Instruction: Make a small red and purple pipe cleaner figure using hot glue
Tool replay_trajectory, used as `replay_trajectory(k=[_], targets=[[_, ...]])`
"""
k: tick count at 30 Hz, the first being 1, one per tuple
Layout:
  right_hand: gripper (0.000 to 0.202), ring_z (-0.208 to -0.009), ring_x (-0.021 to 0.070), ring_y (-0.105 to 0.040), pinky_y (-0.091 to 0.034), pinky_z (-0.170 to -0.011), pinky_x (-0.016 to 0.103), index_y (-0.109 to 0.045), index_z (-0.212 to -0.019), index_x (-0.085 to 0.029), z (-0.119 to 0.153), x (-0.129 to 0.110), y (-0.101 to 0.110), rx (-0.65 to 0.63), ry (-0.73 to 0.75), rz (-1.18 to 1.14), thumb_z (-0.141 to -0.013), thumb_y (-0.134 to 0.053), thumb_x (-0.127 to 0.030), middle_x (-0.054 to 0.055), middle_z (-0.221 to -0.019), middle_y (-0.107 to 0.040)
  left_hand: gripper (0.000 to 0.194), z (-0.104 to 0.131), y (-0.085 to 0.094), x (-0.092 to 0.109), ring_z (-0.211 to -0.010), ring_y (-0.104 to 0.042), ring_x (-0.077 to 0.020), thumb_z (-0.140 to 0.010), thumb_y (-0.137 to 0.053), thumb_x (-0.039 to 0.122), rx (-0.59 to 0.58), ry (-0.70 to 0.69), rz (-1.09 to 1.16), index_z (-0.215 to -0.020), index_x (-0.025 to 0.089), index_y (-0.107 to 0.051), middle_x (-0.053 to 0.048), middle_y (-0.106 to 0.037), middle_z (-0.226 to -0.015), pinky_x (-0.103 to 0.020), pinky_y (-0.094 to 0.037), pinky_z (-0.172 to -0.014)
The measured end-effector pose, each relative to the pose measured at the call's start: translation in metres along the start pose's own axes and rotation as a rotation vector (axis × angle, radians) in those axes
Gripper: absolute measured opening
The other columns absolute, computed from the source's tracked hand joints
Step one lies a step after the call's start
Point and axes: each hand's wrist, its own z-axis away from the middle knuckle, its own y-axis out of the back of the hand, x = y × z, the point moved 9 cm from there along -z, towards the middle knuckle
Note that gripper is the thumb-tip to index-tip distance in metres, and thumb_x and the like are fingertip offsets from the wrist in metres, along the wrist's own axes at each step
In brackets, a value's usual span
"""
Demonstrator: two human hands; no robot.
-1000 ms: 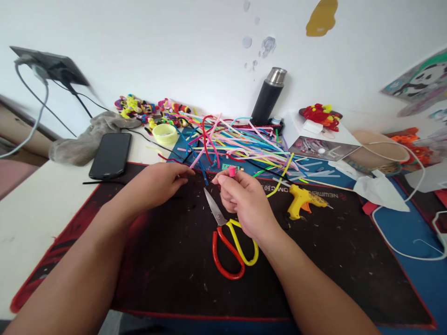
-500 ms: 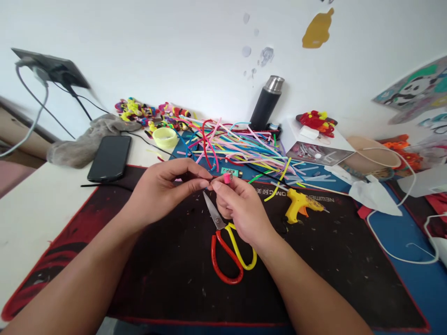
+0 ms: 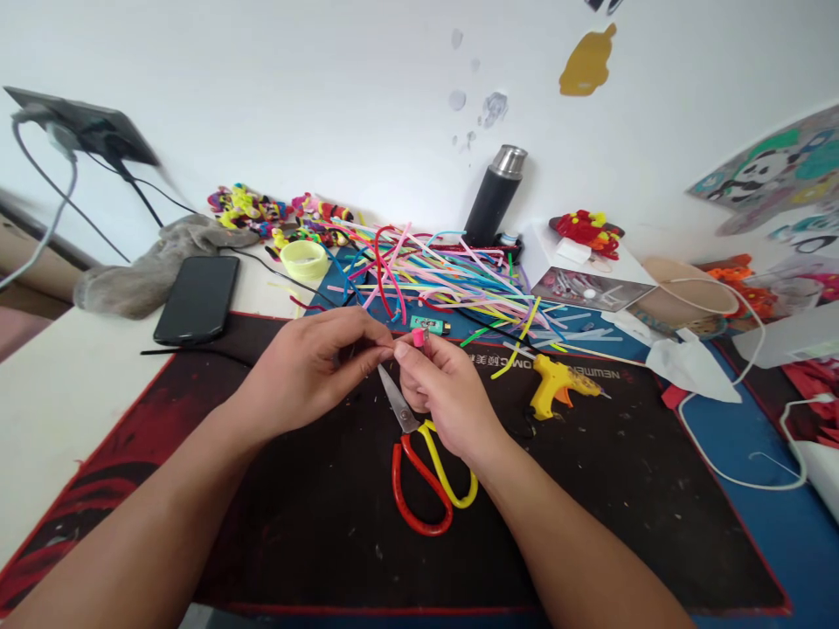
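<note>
Your left hand (image 3: 311, 371), grip unclear, meets your right hand (image 3: 452, 397), which clamps the pink piece (image 3: 418, 337) beyond the scissors (image 3: 405, 419).

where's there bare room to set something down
Dark mat right of the right arm, below the glue gun: only tiny scraps. White tabletop left of the mat, below the phone, is bare too. Crowded: the back, heaped with pipe cleaners up to the flask.

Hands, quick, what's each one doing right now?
Left hand: fingertips pinched, contents unclear.
Right hand: closed, holding a small pink item.
</note>
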Motion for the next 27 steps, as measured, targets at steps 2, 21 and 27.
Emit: replay_trajectory(k=[2, 21, 27], targets=[[0.048, -0.051, 0.0066, -0.023, -0.017, -0.047, 0.024, -0.052, -0.077, -0.024, 0.000, 0.001, -0.002, -0.014, -0.003, -0.016, -0.085, -0.089, -0.053, -0.012, -0.062, -0.034, 0.023, 0.000, -0.002, 0.002, -0.081, -0.071, -0.0232, -0.099, -0.059, 0.044, -0.028, 0.022, -0.015, -0.093, 0.027, -0.073, -0.004, -0.080, -0.089, -0.033, -0.057, -0.078], [0.049, -0.043, 0.0059, -0.016, -0.010, -0.045, 0.026, -0.080, -0.096, -0.018, 0.002, -0.010, -0.011, -0.125, -0.031, -0.142, -0.092, -0.084, -0.066, -0.012, -0.055, -0.035, 0.030, 0.002, 0.013, -0.030, -0.071, -0.057, -0.0201, -0.107, -0.052, 0.043, 0.204, 0.198, 0.065, -0.084, 0.025, -0.059, 0.001, -0.061, -0.076, -0.032, -0.046, -0.069], [0.051, -0.043, 0.0056, -0.016, -0.008, -0.045, 0.026, -0.082, -0.101, -0.017, 0.001, -0.010, -0.007, -0.115, -0.022, -0.164, -0.090, -0.085, -0.067, -0.012, -0.056, -0.037, 0.029, 0.001, 0.009, -0.031, -0.093, -0.071, -0.0241, -0.107, -0.062, 0.049, 0.147, 0.143, 0.236, -0.109, 0.023, -0.076, -0.005, -0.080, -0.101, -0.033, -0.055, -0.084]])
